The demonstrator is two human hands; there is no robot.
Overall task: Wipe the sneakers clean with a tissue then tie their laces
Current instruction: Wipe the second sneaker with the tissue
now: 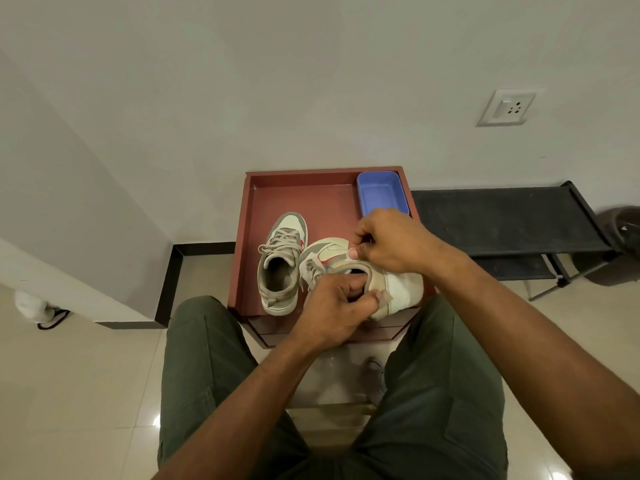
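Two white-and-grey sneakers with red marks are on a reddish-brown tray table (277, 192). The left sneaker (282, 263) stands upright with its toe pointing away and its laces loose. The right sneaker (394, 287) is tipped on its side at the table's front edge. My left hand (334, 311) grips its collar, fingers curled into the opening. My right hand (389, 242) is curled over the sneaker's upper side and seems to pinch a small pale piece, perhaps tissue, against it; the piece is mostly hidden.
A blue plastic tub (382, 194) sits in the table's far right corner. A black low rack (502, 220) stands to the right against the wall. My knees in green trousers flank the table's front. The floor is tiled.
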